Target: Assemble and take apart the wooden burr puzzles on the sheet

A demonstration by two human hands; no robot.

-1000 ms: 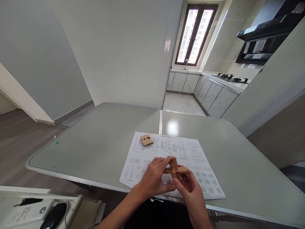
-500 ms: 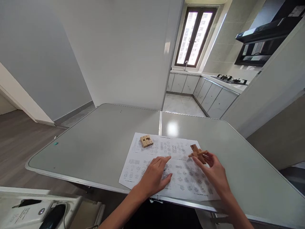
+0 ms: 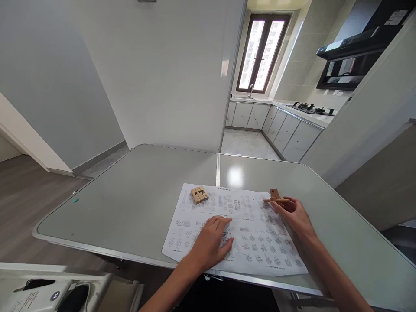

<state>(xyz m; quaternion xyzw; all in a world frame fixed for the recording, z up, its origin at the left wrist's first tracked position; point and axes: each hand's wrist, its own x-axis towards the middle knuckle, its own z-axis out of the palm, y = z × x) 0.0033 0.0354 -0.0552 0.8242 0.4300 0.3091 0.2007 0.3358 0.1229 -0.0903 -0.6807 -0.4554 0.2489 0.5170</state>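
Observation:
A printed paper sheet [image 3: 260, 234] with many small diagrams lies on the grey table. Near its upper left part sits a square group of light wooden blocks [image 3: 199, 195]. My left hand [image 3: 212, 238] rests palm down on the sheet, fingers apart, holding nothing. At the sheet's upper right edge, my right hand [image 3: 294, 216] pinches a wooden piece [image 3: 275, 196], made of a reddish-brown flat part with a dark mark and a thin stick across it. The fingertips partly hide this piece.
The table [image 3: 136, 195] has a seam down its middle and a small green bit [image 3: 76, 200] at its left edge. At the lower left stands a white tray-like surface [image 3: 48, 271] with a white device and a dark object.
My right hand has moved up and slightly right with the wooden piece, which is now turned differently. My left hand has hardly moved. The view has shifted a little.

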